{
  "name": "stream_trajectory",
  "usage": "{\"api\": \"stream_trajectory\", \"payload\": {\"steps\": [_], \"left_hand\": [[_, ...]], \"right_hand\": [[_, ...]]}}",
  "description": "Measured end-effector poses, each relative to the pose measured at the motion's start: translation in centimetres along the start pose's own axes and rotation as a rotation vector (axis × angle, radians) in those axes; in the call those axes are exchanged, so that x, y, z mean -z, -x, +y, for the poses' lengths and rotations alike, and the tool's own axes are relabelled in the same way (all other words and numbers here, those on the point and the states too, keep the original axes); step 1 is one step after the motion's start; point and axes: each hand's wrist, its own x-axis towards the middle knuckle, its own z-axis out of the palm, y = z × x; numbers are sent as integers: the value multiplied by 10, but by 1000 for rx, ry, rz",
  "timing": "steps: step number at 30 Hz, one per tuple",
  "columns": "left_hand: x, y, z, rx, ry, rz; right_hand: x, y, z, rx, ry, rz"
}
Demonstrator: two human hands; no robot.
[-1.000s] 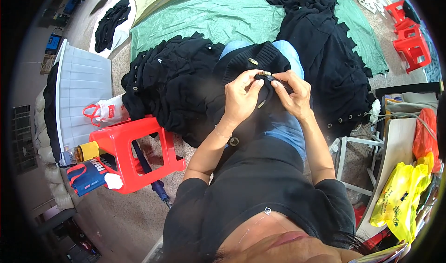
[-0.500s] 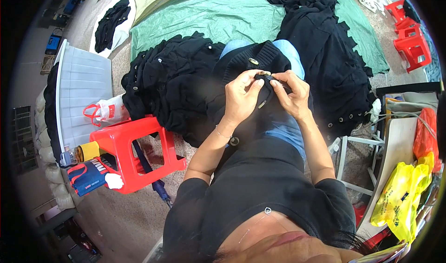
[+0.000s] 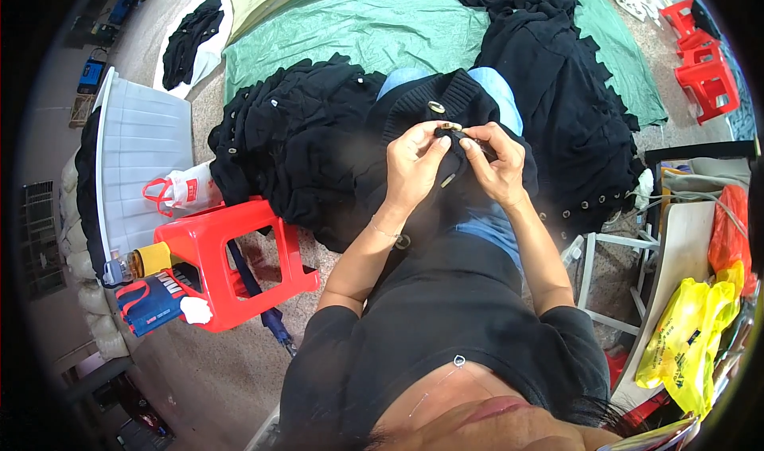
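Observation:
A black knitted garment (image 3: 402,128) with a ribbed edge lies across my lap. A light-rimmed button (image 3: 452,127) stands up from its fabric between my fingertips. My left hand (image 3: 412,163) is closed, thumb and fingers pinching the fabric just at the button's left side. On the right side, my right hand (image 3: 500,163) is closed too, its thumb and forefinger pinched at the button and cloth. Whether it also holds something thin, such as a needle, cannot be made out. Another button (image 3: 436,107) shows on the ribbing above, and one (image 3: 403,242) hangs low near my left forearm.
Piles of black garments lie left (image 3: 294,124) and right (image 3: 557,109) of my knees, on a green sheet (image 3: 358,25). At left are a red stool (image 3: 231,264), a blue pack of tissues (image 3: 155,304) and a grey bin (image 3: 147,156). A yellow bag (image 3: 684,331) lies at right.
My right hand has shifted slightly left and its fingers have curled a little more. The left hand stays nearly still at the button.

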Motion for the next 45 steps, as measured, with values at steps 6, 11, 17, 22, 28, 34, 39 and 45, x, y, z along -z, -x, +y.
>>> {"api": "stream_trajectory", "payload": {"steps": [6, 11, 17, 22, 28, 34, 39, 45], "left_hand": [[-3, 2, -2, 19, 36, 39], [3, 1, -10, 168, 311, 58], [-1, 2, -8, 153, 337, 74], [-6, 3, -8, 66, 175, 96], [-13, 5, -5, -48, 51, 132], [-13, 5, -8, -33, 42, 151], [-15, 6, -8, -40, 38, 169], [-18, 9, -9, -129, -136, 229]], "right_hand": [[-6, 7, 3, -73, -78, 35], [-2, 11, 4, -136, -147, 5], [-2, 9, 1, -179, -138, 16], [-1, 7, -2, -179, -85, 19], [-3, 8, 1, -175, -69, 33], [-4, 7, 2, -150, -74, 55], [-7, 8, 2, -175, -81, 63], [-8, 6, -1, -226, -73, 64]]}}
